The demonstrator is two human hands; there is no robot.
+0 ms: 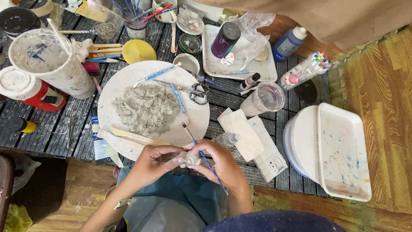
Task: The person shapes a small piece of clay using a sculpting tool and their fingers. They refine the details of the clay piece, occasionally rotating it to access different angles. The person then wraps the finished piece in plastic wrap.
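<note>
Both hands meet just below the counter's (257,172) near edge: the left hand (151,163) pinches a small grey clay figure (190,160), while the right hand (223,162) steadies it and grips one blue-handled tool (206,159) — shaping looks under way, and the next touch probably calls for light, careful pressure. Beyond sits one round white board (128,81) bearing one heap of grey clay (143,107) — one pair of scissors (195,91) too, plus two more blue tools.
</note>
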